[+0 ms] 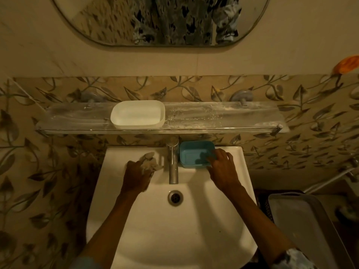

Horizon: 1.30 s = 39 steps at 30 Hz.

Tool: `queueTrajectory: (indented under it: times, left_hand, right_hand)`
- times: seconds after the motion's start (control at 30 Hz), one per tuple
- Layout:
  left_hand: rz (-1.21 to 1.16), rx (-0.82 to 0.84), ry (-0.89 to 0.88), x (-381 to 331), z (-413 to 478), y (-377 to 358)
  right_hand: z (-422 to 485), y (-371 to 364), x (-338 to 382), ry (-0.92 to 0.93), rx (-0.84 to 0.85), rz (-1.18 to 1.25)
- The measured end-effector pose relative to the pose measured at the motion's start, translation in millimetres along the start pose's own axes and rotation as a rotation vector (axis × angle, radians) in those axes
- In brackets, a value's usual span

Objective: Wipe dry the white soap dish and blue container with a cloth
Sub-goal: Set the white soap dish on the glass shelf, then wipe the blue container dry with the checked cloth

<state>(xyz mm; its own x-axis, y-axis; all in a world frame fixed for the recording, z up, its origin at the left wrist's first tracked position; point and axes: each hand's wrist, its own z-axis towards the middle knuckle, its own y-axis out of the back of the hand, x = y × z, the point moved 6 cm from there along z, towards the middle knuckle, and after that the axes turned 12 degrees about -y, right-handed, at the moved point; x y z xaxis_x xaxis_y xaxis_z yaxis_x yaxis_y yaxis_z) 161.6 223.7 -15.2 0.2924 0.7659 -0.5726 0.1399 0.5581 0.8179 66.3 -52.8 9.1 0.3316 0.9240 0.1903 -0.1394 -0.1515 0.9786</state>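
Note:
The white soap dish stands upright on the glass shelf above the sink. The blue container sits on the back ledge of the sink, just right of the tap. My right hand grips the container's right front corner, with fingers over its rim. My left hand holds a crumpled pale cloth on the sink's left ledge, left of the tap.
A chrome tap rises between my hands over the white sink, whose drain lies below it. A mirror hangs on the wall. A grey bin lid sits at lower right.

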Motion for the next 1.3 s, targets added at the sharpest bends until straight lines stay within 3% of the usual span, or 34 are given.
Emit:
queueTrajectory:
  times: [0.2,0.3,0.43,0.57,0.73,0.9,1.07,1.2,1.3]
  left_hand:
    - [-0.620,-0.133,0.375,-3.6,-76.5,13.5]
    - [-0.720,-0.175,0.440,-8.9,-105.9,20.5]
    - [-0.821,-0.171,0.326,-41.8,-123.6,37.6]
    - [-0.710,-0.188,0.138,-92.9,-116.8,58.4]
    - [-0.413,-0.200,-0.281,-159.2,-99.1,61.9]
    - [-0.242,-0.156,-0.271,-193.5,-115.7,35.8]
    - [-0.173,-0.114,-0.524,-238.8,-174.5,12.2]
    - [-0.219,-0.172,-0.509,-239.6,-196.5,10.8]
    - [-0.157,-0.205,-0.541,-238.8,-187.7,19.7]
  right_hand:
    - [-10.4,-4.4,-3.6,0.116,0.049,0.001]
    - [-41.3,11.9,-11.5,-0.093,0.140,0.395]
    - [-95.0,30.5,-18.3,-0.378,0.190,0.891]
    - [-136.5,43.9,-7.3,-0.417,0.245,1.103]
    - [-163.3,65.2,16.1,-0.321,0.283,1.205]
    - [-177.1,79.7,24.2,-0.335,0.236,1.216]
    - [-180.4,90.8,13.5,-0.441,0.151,1.345]
    - [-190.5,92.1,18.4,-0.468,0.157,1.513]
    - [-194.2,92.6,24.0,-0.469,0.177,1.510]
